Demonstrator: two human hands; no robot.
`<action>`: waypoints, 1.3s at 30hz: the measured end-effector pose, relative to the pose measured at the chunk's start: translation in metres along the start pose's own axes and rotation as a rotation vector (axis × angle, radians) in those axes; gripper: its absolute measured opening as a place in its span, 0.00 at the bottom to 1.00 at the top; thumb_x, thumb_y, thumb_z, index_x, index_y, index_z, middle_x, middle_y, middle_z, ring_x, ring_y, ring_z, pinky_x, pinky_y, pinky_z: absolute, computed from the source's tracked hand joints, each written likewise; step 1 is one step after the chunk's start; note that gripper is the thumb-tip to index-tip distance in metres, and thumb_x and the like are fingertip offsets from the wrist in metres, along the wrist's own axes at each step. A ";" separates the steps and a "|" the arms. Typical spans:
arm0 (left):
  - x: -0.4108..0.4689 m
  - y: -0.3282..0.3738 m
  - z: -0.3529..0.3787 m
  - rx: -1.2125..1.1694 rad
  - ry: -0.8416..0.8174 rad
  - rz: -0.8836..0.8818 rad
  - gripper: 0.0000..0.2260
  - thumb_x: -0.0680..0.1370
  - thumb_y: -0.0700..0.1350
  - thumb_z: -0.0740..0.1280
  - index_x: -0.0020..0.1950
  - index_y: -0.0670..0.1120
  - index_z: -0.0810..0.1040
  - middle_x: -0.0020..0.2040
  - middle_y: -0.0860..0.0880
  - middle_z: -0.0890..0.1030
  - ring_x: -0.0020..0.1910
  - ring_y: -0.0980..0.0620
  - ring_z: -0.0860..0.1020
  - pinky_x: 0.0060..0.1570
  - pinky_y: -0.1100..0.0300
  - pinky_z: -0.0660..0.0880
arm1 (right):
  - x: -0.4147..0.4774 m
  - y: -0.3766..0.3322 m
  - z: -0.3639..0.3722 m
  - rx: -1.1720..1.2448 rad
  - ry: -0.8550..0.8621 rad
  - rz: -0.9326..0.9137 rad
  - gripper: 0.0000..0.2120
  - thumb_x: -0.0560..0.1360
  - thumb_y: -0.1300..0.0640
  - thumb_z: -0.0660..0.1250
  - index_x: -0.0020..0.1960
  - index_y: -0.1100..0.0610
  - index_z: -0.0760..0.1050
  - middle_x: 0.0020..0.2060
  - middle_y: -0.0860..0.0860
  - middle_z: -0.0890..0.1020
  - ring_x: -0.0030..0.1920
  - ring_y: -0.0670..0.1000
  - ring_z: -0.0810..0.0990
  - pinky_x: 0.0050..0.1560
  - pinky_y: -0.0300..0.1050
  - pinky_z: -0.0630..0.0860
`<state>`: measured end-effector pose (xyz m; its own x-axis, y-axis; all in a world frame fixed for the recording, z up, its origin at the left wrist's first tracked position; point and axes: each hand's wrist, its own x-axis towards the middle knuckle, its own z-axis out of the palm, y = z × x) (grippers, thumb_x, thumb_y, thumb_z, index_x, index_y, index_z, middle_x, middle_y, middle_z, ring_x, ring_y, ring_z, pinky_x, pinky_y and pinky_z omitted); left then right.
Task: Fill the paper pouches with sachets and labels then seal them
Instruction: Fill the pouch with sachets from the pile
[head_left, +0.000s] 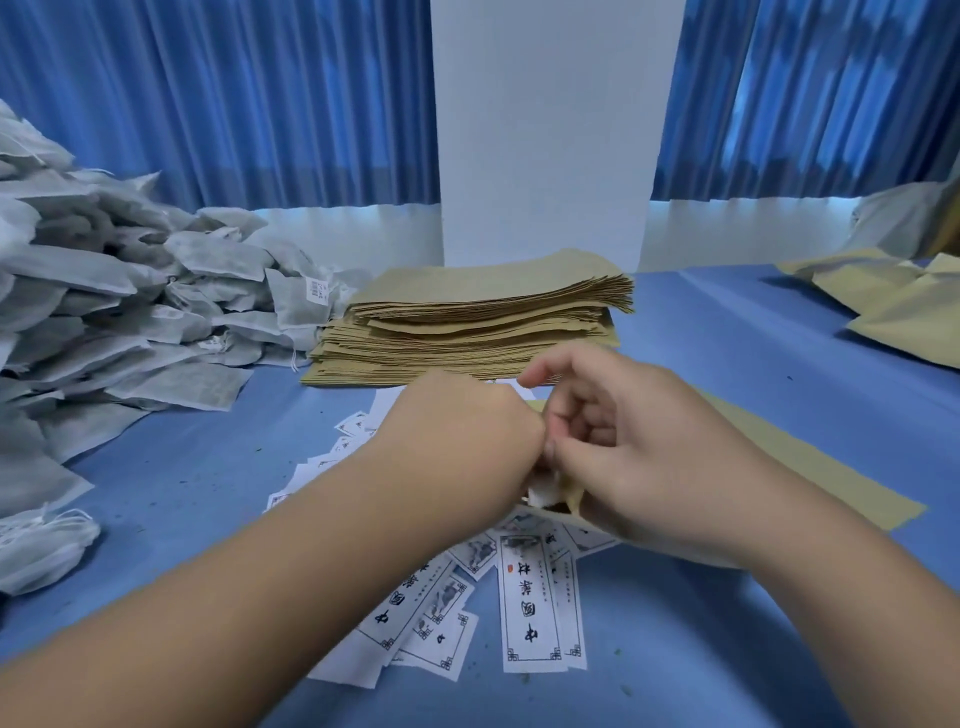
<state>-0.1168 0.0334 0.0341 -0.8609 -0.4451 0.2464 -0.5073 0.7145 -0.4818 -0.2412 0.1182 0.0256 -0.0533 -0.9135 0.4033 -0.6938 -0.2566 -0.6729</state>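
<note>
L hand (467, 431): centre; fingers curled toward the pouch mouth, tips hidden, so I can't tell if it grips anything.
R hand (639, 457): fingers curled, pinches the mouth edge; heel rests on the pouch.
Pouch (779, 467): flat on the table (727, 649), runs from my hands toward 4 o'clock.
Sachet (540, 493): white bit at the mouth, between my hands; prob. only part-way in.
Labels (535, 597): loose at 6–7 o'clock, under my wrists.
Risk 1: paper lip tears if I force the sachet w/ the mouth held too narrow.
Risk 2: wrists drag labels off the pile or crease them.
Risk 3: sachet bunches at the mouth, so the seal won't close flat.
Risk 4: I seal w/o a label; can't see one inside.
</note>
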 end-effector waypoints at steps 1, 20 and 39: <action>0.003 0.001 -0.003 0.003 0.022 -0.001 0.13 0.79 0.50 0.60 0.36 0.50 0.63 0.31 0.53 0.62 0.27 0.53 0.59 0.26 0.61 0.52 | 0.000 0.002 -0.003 0.055 0.014 0.009 0.18 0.73 0.69 0.65 0.52 0.46 0.71 0.35 0.49 0.78 0.35 0.50 0.77 0.38 0.47 0.75; -0.002 -0.027 -0.001 -1.064 0.279 -0.065 0.10 0.68 0.50 0.76 0.48 0.56 0.84 0.39 0.60 0.82 0.39 0.63 0.79 0.39 0.64 0.75 | 0.003 0.016 -0.025 0.345 0.089 0.038 0.12 0.74 0.71 0.65 0.47 0.54 0.73 0.34 0.49 0.76 0.34 0.49 0.72 0.34 0.35 0.70; -0.008 -0.002 0.004 -1.325 0.091 -0.036 0.20 0.63 0.51 0.67 0.52 0.62 0.68 0.52 0.60 0.69 0.46 0.64 0.73 0.41 0.71 0.71 | 0.001 0.016 -0.027 0.271 0.124 -0.047 0.11 0.74 0.70 0.64 0.43 0.55 0.68 0.33 0.49 0.72 0.26 0.43 0.68 0.26 0.33 0.65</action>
<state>-0.1091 0.0331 0.0303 -0.8196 -0.4740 0.3218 -0.1385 0.7090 0.6914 -0.2714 0.1218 0.0320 -0.1241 -0.8574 0.4994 -0.4817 -0.3880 -0.7858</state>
